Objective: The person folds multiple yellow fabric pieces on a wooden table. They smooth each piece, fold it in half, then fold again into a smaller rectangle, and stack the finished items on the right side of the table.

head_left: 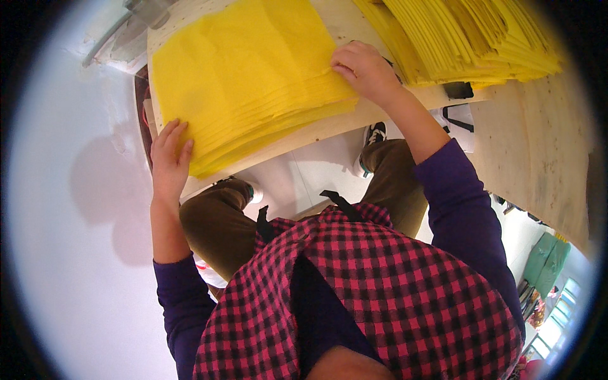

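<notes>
1. We are bunching our right hand's (367,69) fingers narrowly at the yellow sheets' (247,69) right edge; whether they're pinching, we cannot tell.
2. We are laying our left hand (168,155), fingers parted, over the left edge.
3. We are facing the sheets along the counter's (348,25) front edge, bare wood separating another yellow stack (462,41) rightward.

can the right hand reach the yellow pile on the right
Probably yes: the right hand is at the right edge of the flat yellow stack, close beside that other yellow pile, and nothing large seems to stand between.
</notes>
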Demonstrator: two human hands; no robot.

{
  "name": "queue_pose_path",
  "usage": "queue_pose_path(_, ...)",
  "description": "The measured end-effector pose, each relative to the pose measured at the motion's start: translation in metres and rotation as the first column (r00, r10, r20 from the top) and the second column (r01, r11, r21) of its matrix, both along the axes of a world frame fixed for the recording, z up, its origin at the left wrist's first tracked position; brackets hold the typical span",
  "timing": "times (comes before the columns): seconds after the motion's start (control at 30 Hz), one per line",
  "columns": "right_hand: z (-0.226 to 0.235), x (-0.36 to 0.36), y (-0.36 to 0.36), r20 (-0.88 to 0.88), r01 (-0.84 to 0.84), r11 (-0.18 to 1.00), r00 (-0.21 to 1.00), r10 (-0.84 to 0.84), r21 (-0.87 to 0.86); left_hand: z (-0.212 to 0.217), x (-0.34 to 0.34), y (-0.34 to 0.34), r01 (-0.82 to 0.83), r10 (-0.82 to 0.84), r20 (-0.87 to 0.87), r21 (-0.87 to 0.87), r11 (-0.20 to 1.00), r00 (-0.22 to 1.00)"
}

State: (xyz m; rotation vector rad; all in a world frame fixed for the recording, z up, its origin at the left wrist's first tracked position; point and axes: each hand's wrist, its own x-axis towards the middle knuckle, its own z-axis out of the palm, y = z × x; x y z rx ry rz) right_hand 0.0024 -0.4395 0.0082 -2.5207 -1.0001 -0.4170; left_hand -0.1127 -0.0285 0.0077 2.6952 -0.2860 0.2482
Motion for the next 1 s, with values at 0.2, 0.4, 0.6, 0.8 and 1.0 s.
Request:
queue_pose_path(0.2,-0.001,-0.007,-0.001,-0.027,-0.023,0.999,0.999,0.024,0.037,-0.002,-0.002,0.0,-0.003,0.003,-0.008,-0.002,1.0,1.0)
queue_pose_path(0.4,-0.008,-0.008,-0.002,-0.056,-0.008,0.998,0.998,0.012,0.062,-0.001,-0.003,0.0,-0.025,0.024,-0.045,-0.026,0.999,0.999)
queue_pose_path(0.6,-0.008,-0.008,-0.007,-0.063,-0.024,0.993,0.997,0.032,0.116,-0.001,-0.003,-0.002,-0.036,0.035,-0.05,-0.034,0.999,0.998)
queue_pose_path(0.8,-0.007,-0.011,-0.008,-0.047,-0.061,0.988,0.997,0.068,0.143,-0.002,-0.003,-0.001,-0.035,0.033,-0.052,-0.034,0.999,0.998)
queue_pose_path(1.0,-0.009,-0.009,-0.005,-0.081,-0.057,0.992,0.995,0.066,0.108,-0.003,-0.003,-0.001,-0.032,0.03,-0.05,-0.039,0.999,0.998)
